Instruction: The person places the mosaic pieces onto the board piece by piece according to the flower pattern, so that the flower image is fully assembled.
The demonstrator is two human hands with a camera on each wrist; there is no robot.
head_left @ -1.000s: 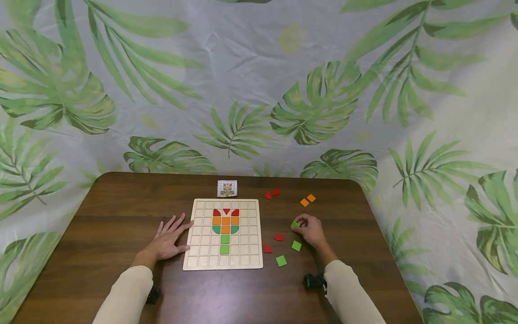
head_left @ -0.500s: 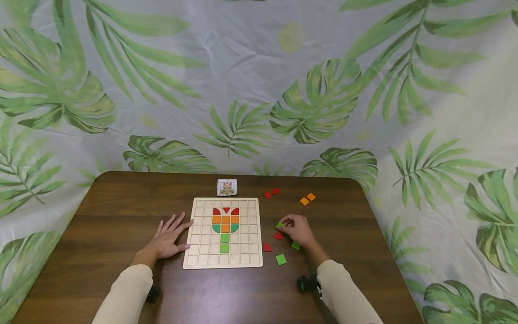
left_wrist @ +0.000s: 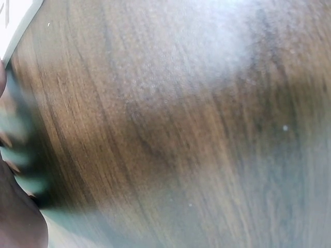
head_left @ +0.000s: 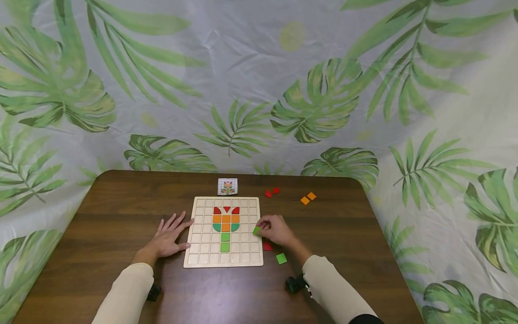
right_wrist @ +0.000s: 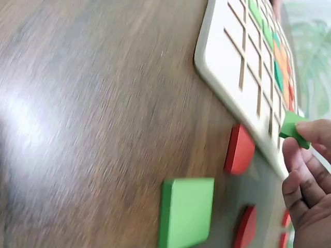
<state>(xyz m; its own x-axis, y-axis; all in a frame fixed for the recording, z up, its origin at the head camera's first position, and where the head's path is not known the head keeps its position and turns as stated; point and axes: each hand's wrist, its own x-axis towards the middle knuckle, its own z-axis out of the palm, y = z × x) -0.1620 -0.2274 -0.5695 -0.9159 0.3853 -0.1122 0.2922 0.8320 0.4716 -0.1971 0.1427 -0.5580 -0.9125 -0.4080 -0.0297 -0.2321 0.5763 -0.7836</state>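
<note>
Between thumb and fingers, my right hand [head_left: 277,230] pinches a green square tile [head_left: 256,230] over the right edge of a pale wooden grid board [head_left: 200,258]. The right wrist view shows this tile [right_wrist: 294,127] tilted in the fingertips. My left hand [head_left: 167,239] lies with spread fingers on the table, its fingertips and thumb at the board's left edge. On the board, red, orange and teal pieces form a tulip head above a stem of two green squares [head_left: 225,247]. A red quarter-round piece [head_left: 267,246] lies just below my right hand.
Another green square [head_left: 281,258] lies right of the board. Two red pieces [head_left: 272,192] and two orange squares [head_left: 308,198] are farther back. A small printed pattern card [head_left: 227,186] lies behind the board on the brown wooden table [head_left: 121,198]. A leaf-print cloth hangs behind.
My right hand has moved left with the green tile, from the loose pieces to the board's right edge, and its arm now covers some pieces. My left hand stays in place.
</note>
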